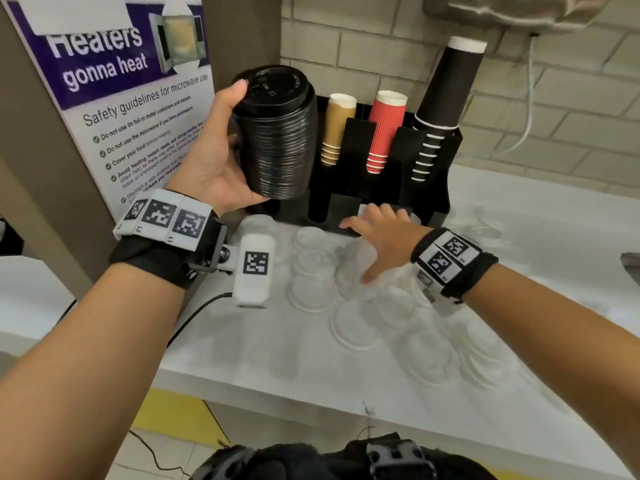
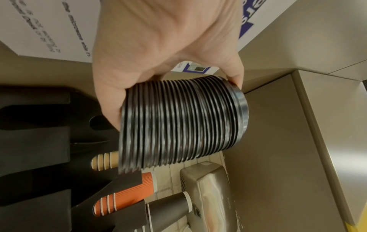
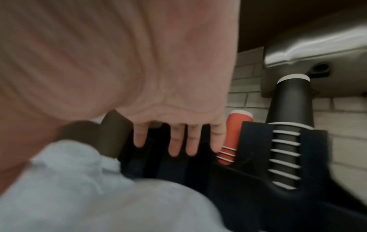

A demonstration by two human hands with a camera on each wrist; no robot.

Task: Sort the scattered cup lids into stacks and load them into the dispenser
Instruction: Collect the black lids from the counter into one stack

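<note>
My left hand [image 1: 221,150] grips a tall stack of black cup lids [image 1: 280,133], held tilted in the air over the left end of the black dispenser [image 1: 408,199]. In the left wrist view the stack of black lids [image 2: 178,122] lies between my thumb and fingers. My right hand [image 1: 381,233] hovers flat with spread straight fingers [image 3: 174,141] above several clear dome lids [image 1: 313,275], close to the dispenser's front edge. It holds nothing. The clear lids [image 3: 79,188] blur below the right palm.
The dispenser holds tan cups [image 1: 337,129], red cups [image 1: 384,129] and black cups [image 1: 440,112]. A microwave safety poster [image 1: 114,91] stands left. A steel appliance [image 1: 519,8] hangs above right. More clear lids [image 1: 429,355] lie across the white counter [image 1: 277,358].
</note>
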